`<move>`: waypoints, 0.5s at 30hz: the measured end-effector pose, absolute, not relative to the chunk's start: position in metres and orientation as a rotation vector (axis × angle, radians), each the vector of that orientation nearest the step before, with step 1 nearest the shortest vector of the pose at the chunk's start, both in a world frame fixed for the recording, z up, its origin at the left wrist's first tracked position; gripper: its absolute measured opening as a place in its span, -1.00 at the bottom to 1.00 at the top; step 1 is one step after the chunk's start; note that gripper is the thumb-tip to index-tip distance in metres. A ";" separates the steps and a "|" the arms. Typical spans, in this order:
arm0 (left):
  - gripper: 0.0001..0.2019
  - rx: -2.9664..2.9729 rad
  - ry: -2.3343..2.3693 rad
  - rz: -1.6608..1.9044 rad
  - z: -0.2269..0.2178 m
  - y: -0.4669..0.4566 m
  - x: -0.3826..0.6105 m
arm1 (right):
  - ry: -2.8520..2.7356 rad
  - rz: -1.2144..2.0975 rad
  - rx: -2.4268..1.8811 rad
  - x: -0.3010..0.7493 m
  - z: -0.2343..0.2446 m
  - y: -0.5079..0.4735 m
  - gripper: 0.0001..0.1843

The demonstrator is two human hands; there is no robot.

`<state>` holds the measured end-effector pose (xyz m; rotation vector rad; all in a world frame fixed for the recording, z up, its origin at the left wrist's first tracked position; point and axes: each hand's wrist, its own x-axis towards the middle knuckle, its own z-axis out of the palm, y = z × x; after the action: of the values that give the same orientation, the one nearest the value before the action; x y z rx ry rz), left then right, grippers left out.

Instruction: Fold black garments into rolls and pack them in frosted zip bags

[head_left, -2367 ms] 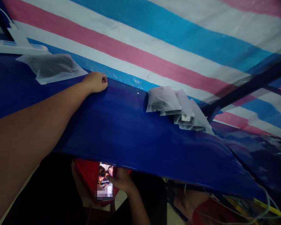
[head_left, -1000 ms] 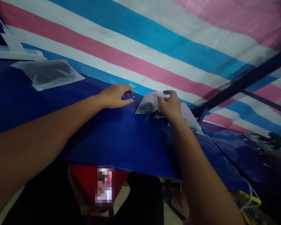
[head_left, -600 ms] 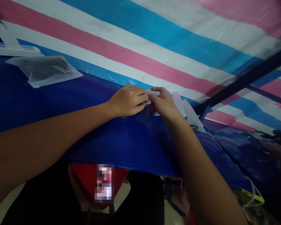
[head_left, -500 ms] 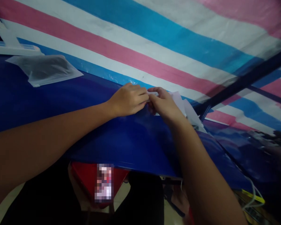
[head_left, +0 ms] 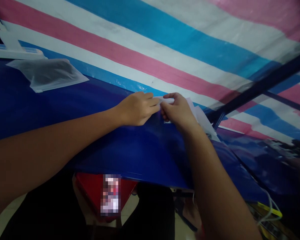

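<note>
My left hand [head_left: 139, 108] is closed above the dark blue tabletop, its fingertips pinching one side of a whitish plastic bag [head_left: 162, 99]. From the other side, my right hand [head_left: 178, 109] grips the same bag between thumb and curled forefinger. Most of this bag is hidden by my fingers, so its contents cannot be made out. Right behind my right hand lie several frosted plastic bags [head_left: 205, 120], partly covered by the wrist. A small pale edge [head_left: 167, 122] shows on the table below my right fingers.
At the far left lies a frosted zip bag [head_left: 56, 75] with something dark inside, near a white power strip [head_left: 17, 51]. A striped tarp [head_left: 140, 50] hangs behind the blue table [head_left: 130, 153]. Below the front edge, a lit phone [head_left: 110, 195] rests on a red stool [head_left: 90, 190].
My hands have drawn slightly apart, the right one shifting a little to the right. More of the whitish bag shows between the fingers.
</note>
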<state>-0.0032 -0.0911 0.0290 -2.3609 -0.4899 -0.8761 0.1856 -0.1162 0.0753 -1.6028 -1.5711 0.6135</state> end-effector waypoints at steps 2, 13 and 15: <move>-0.77 -2.393 -0.428 -0.856 0.031 -0.093 -0.004 | -1.557 0.529 -1.664 0.194 0.077 -0.114 -0.60; -0.79 -2.339 0.078 -0.962 0.049 -0.156 0.016 | -1.534 0.210 -1.972 0.233 0.094 -0.111 -0.69; -0.76 -2.347 0.105 -0.959 0.051 -0.164 0.018 | -1.542 0.168 -2.002 0.236 0.094 -0.109 -0.79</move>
<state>0.0183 -0.1639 0.0512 -2.3473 0.1050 -0.9593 0.2364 -0.1091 0.0941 -2.0023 -1.5421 0.1682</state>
